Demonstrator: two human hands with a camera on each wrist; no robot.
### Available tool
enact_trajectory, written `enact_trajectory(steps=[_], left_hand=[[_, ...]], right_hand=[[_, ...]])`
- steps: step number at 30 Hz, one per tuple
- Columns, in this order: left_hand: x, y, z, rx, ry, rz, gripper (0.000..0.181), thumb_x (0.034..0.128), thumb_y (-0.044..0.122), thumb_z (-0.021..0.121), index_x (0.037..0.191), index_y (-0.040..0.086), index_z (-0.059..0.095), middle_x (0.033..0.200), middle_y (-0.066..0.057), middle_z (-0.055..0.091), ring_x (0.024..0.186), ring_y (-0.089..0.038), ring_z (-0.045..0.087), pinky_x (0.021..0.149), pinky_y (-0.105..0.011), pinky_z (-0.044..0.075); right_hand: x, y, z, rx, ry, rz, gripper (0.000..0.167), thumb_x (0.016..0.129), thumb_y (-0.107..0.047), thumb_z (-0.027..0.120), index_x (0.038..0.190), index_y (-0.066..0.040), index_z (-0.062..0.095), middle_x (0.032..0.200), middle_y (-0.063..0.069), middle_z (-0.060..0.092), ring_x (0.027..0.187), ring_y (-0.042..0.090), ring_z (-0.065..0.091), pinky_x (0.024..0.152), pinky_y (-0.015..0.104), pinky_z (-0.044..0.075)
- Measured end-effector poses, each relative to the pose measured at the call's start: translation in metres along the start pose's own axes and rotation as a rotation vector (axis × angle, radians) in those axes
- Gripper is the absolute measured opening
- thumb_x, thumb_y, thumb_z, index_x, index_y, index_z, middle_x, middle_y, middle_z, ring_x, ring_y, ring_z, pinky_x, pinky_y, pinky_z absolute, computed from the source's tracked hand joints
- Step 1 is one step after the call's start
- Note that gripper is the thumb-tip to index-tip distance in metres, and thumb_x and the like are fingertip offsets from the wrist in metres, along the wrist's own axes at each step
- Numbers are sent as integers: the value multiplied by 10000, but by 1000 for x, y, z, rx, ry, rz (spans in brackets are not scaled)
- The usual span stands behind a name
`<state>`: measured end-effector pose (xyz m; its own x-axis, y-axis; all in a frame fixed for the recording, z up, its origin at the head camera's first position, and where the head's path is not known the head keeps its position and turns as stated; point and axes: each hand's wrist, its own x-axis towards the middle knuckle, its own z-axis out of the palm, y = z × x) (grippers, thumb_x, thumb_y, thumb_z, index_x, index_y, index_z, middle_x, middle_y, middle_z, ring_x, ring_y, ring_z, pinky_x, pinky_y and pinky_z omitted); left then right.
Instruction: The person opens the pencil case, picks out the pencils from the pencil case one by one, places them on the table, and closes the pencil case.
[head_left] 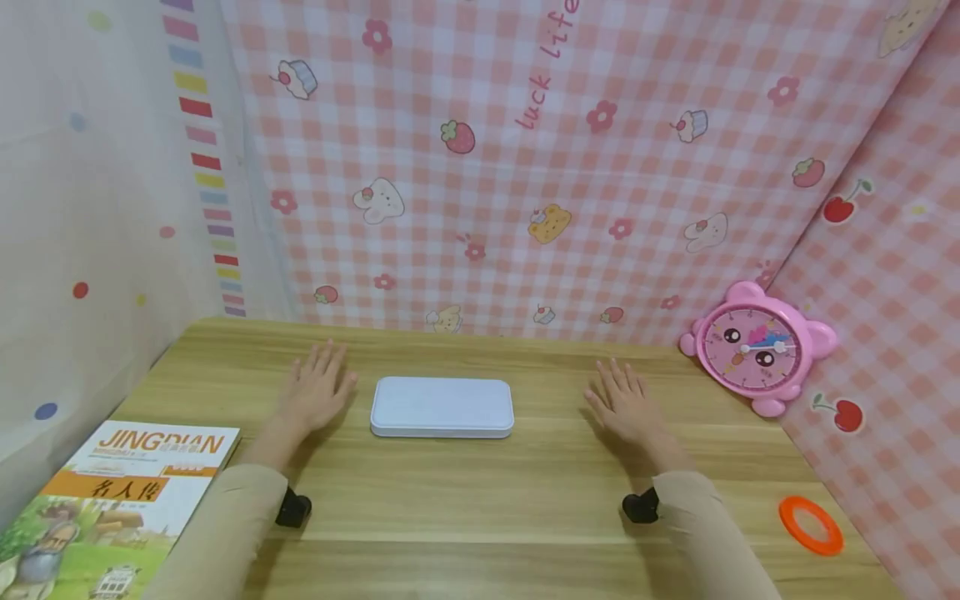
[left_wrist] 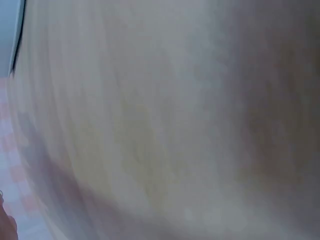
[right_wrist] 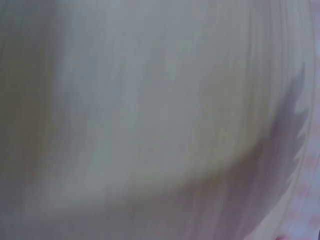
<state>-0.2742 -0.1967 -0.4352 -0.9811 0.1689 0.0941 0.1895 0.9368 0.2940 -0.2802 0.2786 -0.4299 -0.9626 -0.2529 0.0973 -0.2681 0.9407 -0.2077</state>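
Note:
A pale, rounded rectangular case (head_left: 442,405) lies flat on the wooden table (head_left: 465,500), its lid down. To its left is my left hand (head_left: 318,392), palm down with fingers straight and spread, apart from the case. My right hand (head_left: 624,404) is to the right of the case, also palm down with fingers extended, holding nothing. In the left wrist view, a sliver of the case (left_wrist: 10,30) shows at the upper left corner, and fingertips show at the lower left edge. The right wrist view has mostly blurred tabletop and the hand's shadow.
A book with an illustrated cover (head_left: 127,500) lies at the left. On the right a pink animal-shaped clock (head_left: 753,354) leans at the back corner, and an orange ring (head_left: 812,525) lies near the table's right edge. Checked cloth (head_left: 487,183) hangs behind the table.

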Motion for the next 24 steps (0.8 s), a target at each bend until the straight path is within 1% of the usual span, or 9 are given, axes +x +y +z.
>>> enact_trajectory(steps=[2,7,9,13,17,20,24], left_hand=[[0,3,1,-16,3,22,628,992,417,213,1457,6,114,1512,-240,65,1380,-450,51,1107,-604,33],[5,11,7,-49,9,94,601,992,354,284,1445,-20,152,1509,-236,110,1383,-434,94,1106,-601,84],[7,14,9,-56,7,123,603,992,360,290,1447,-11,156,1513,-225,118,1388,-421,103,1108,-595,100],[11,22,11,-88,4,198,623,989,398,288,1449,-3,162,1513,-219,136,1390,-409,119,1108,-590,123],[12,30,11,-85,-1,259,642,982,430,289,1453,12,165,1514,-210,145,1394,-391,133,1114,-568,148],[12,34,11,-71,-8,282,635,980,426,300,1457,29,166,1517,-198,146,1398,-373,136,1118,-552,160],[11,38,10,-74,-20,310,641,973,424,333,1451,23,185,1515,-199,151,1395,-375,147,1116,-553,165]], right_hand=[[6,-11,4,-3,-28,-21,650,977,-462,262,1467,-53,139,1521,221,93,1390,432,57,1126,564,72],[23,-45,13,25,-63,-89,652,971,-476,283,1478,-101,116,1539,164,75,1411,379,41,1143,530,78],[28,-60,16,41,-64,-133,646,969,-468,304,1477,-111,127,1540,156,85,1415,367,46,1146,521,87],[36,-87,21,21,-83,-224,647,967,-492,278,1480,-131,120,1546,129,78,1423,336,48,1155,492,97],[42,-109,24,-9,-107,-301,656,961,-515,266,1478,-133,134,1550,110,71,1425,325,61,1159,473,104],[46,-124,26,-14,-121,-357,660,960,-515,276,1476,-125,145,1550,110,74,1422,333,72,1155,481,117],[49,-140,28,-23,-155,-420,672,953,-536,274,1475,-130,154,1549,106,85,1420,334,87,1152,484,130]])
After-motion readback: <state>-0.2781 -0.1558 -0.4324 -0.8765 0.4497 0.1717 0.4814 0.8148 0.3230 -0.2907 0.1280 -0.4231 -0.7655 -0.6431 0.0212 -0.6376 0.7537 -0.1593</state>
